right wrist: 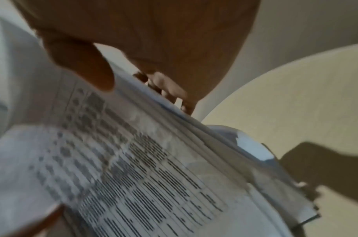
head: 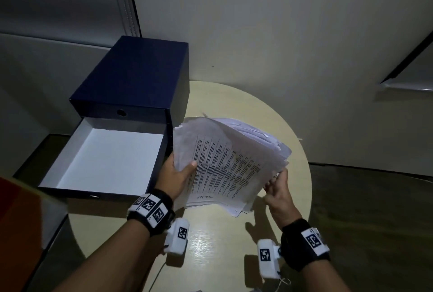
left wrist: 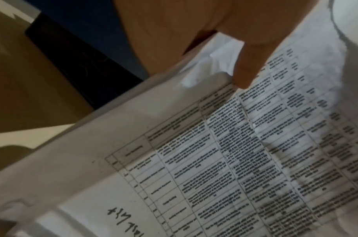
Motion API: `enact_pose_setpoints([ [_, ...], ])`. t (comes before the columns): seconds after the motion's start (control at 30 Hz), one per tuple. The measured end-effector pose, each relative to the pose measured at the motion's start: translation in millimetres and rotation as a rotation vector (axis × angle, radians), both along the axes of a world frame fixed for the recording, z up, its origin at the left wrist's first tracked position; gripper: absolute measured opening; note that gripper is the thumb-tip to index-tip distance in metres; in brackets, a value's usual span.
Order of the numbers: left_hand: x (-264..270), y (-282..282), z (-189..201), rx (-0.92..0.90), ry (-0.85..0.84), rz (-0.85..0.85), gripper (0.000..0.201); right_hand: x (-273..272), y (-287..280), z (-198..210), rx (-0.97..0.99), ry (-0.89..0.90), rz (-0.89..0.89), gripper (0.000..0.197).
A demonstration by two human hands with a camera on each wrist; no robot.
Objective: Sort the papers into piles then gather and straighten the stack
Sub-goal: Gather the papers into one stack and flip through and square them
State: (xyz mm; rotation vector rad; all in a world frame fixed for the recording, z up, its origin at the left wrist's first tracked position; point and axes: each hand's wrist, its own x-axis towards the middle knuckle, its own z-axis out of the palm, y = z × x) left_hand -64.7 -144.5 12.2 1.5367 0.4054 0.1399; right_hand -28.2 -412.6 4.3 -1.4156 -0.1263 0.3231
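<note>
A thick, uneven stack of printed papers (head: 230, 162) is held tilted above the round beige table (head: 276, 113); its top sheet (left wrist: 224, 152) carries a printed table and handwriting. My left hand (head: 179, 174) grips the stack's left edge, thumb (left wrist: 249, 67) on the top sheet and fingers hidden beneath. My right hand (head: 276, 186) grips the right edge, thumb (right wrist: 92, 70) on top and fingers (right wrist: 174, 93) curled under the sheets. The stack's far edges (head: 264, 137) are fanned and ragged.
A dark blue drawer box (head: 138, 80) stands at the table's left, its lower drawer (head: 105, 158) pulled out with a bare white bottom. A pale wall rises behind the table. A red object (head: 16, 233) sits at the lower left.
</note>
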Motion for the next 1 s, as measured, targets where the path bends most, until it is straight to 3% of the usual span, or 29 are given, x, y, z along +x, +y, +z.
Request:
enact_pose_setpoints([
  [0.07, 2, 0, 3, 0.000, 0.016, -0.014, 0.024, 2, 8, 1, -0.141, -0.022, 0.022, 0.083],
  [0.17, 2, 2, 6, -0.024, -0.005, -0.040, 0.027, 11, 21, 0, -0.140, 0.052, -0.119, 0.047],
  [0.23, -1, 5, 8, -0.037, 0.008, -0.079, 0.031, 11, 20, 4, -0.128, 0.073, -0.188, 0.037],
  [0.3, -6, 7, 4, -0.003, 0.026, -0.110, 0.039, 6, 14, 6, -0.125, 0.061, -0.196, 0.037],
  [0.37, -16, 5, 2, 0.029, 0.057, -0.119, 0.035, -2, 6, 4, -0.141, 0.046, -0.176, 0.036],
  [0.43, -23, 1, 5, 0.009, 0.023, -0.173, 0.028, -5, 1, 3, -0.193, 0.036, -0.160, 0.031],
  [0.53, -18, -3, 16, 0.019, -0.024, -0.265, 0.034, 1, -1, 12, -0.208, 0.010, -0.164, 0.019],
  [0.67, 6, -11, 2, 0.120, 0.092, -0.136, 0.016, 18, 8, 19, -0.061, 0.108, -0.135, 0.035],
  [0.77, 22, -16, -26, 0.061, 0.194, -0.041, 0.025, 45, 10, -14, -0.173, 0.228, -0.006, 0.031],
  [0.87, 38, -12, -57, 0.183, 0.329, -0.013, 0.026, 84, 11, -57, -0.329, 0.405, -0.054, 0.046],
  [0.97, 48, -5, -83, 0.245, 0.442, 0.013, 0.027, 118, 9, -95, -0.479, 0.366, -0.123, 0.028],
  [1.0, 49, -4, -87, 0.225, 0.460, 0.031, 0.030, 125, 8, -106, -0.543, 0.315, -0.070, 0.039],
])
